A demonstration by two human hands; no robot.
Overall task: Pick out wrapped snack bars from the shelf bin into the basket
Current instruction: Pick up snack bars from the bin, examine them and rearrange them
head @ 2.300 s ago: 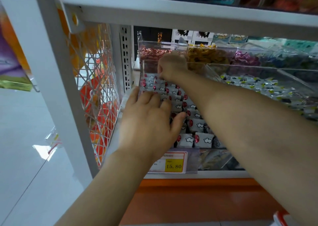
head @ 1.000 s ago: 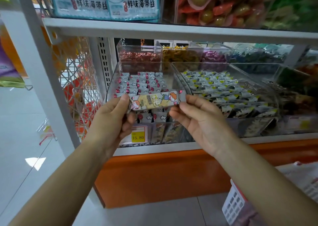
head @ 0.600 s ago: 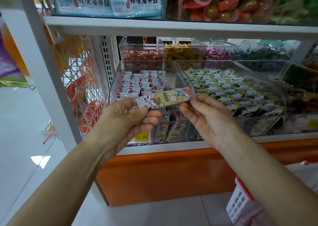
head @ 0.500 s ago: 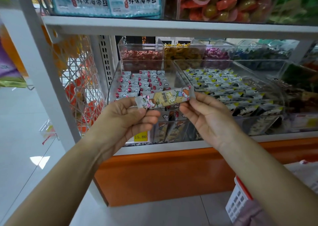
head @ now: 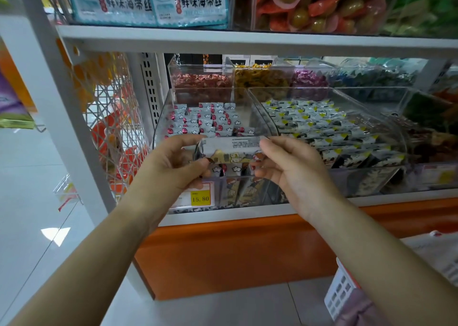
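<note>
I hold one wrapped snack bar (head: 231, 149) level in front of the clear shelf bin (head: 162, 117). My left hand (head: 173, 167) pinches its left end and my right hand (head: 290, 167) pinches its right end. The bar's grey printed back faces up and its yellow cartoon side shows along the lower edge. Inside the bin lie several more bars with white-and-red wrappers (head: 210, 121). A white basket (head: 340, 291) peeks in at the bottom right, partly hidden by my right forearm.
A second clear bin (head: 386, 117) of yellow-marked bars sits to the right. Smaller candy bins (head: 203, 82) stand behind. A yellow price tag (head: 200, 198) hangs on the bin front. A white shelf post (head: 62, 117) and wire mesh (head: 111, 132) stand left, an upper shelf (head: 247, 41) overhead.
My hands came out of the bin with one bar. Since half a second ago the bar has been rolled, turning its printed back upward, and lowered slightly.
</note>
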